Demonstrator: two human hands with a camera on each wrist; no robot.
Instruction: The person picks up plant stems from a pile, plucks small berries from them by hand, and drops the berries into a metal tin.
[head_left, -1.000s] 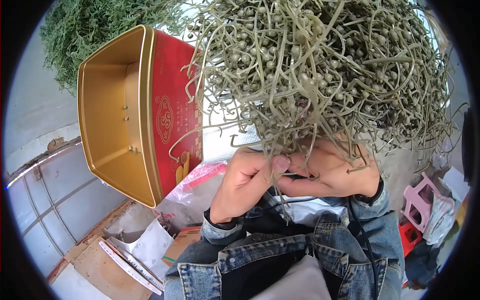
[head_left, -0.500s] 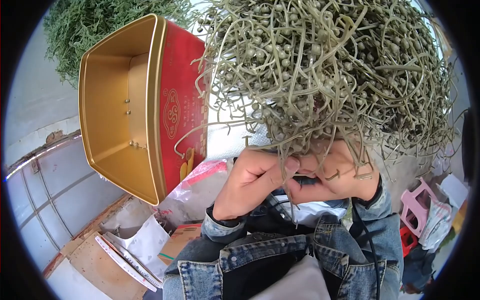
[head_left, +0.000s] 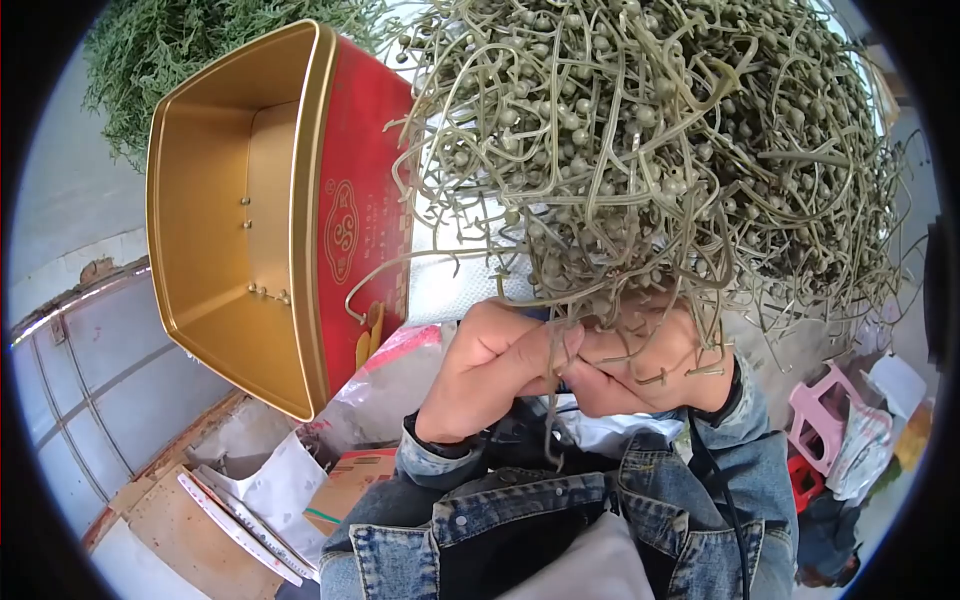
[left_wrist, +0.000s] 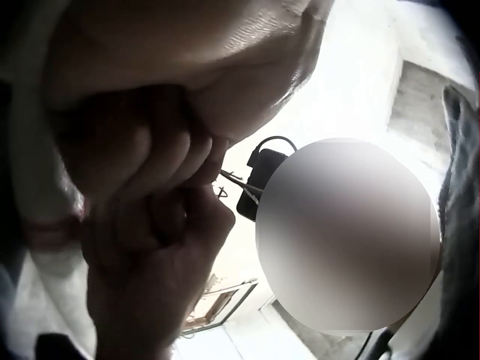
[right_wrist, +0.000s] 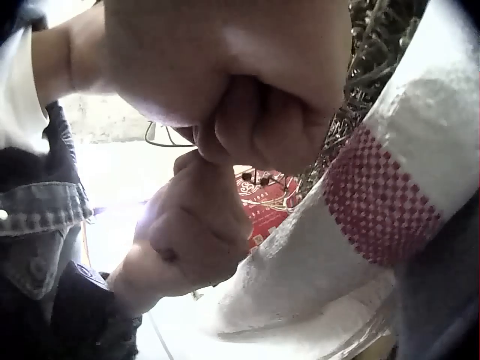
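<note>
A large heap of green stems with small round berries [head_left: 640, 130] fills the upper middle of the head view. At its front edge my left hand [head_left: 490, 370] pinches a thin stem [head_left: 553, 420] between thumb and finger. My right hand [head_left: 660, 355] is close beside it, fingers curled round stems that partly cover them. Both wrist views show the fingers curled and the hands touching: the left hand [left_wrist: 187, 52] and the right hand [right_wrist: 240, 67]. A red and gold tin [head_left: 366, 200], tipped toward the camera, holds several loose berries [head_left: 262, 291] inside.
Feathery green foliage [head_left: 200, 60] lies behind the tin at upper left. A white woven sack [head_left: 465, 285] is under the heap. Cardboard [head_left: 190, 530] and a box [head_left: 350, 485] are at lower left; a pink stool [head_left: 820, 415] stands at the right.
The tin and heap have shifted a little in the head view. Both hands remain together at the heap's front edge, with slight finger movement and the dangling stem swung slightly left.
</note>
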